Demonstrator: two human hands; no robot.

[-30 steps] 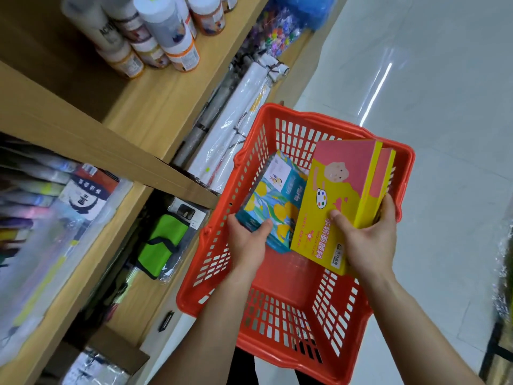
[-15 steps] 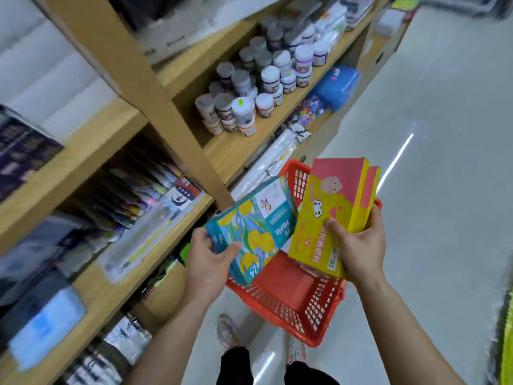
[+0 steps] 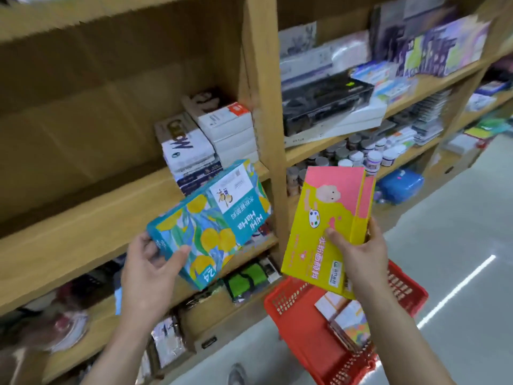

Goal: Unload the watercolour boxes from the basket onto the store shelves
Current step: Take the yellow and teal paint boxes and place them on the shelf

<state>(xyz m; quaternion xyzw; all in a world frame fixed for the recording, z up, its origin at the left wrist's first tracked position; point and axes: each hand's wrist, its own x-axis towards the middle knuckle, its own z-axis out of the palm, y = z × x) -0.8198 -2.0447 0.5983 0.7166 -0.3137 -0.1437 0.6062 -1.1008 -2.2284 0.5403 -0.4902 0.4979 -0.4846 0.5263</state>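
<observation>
each hand grips a box by its near end, the left hand [image 3: 151, 266] the teal box [image 3: 211, 222], the right hand [image 3: 361, 255] the yellow box [image 3: 323, 218], far ends aimed at the wooden shelf [image 3: 91, 218] for sliding in.

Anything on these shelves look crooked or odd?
The stack of black and white boxes on the right-hand shelf sits skewed, seemingly overhanging its edge. The teal box in the left hand and yellow box in the right hand tilt only because held.

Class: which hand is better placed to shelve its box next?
Probably the left hand: its teal box is at the open shelf, while the right hand holds the yellow box above the basket.
</observation>
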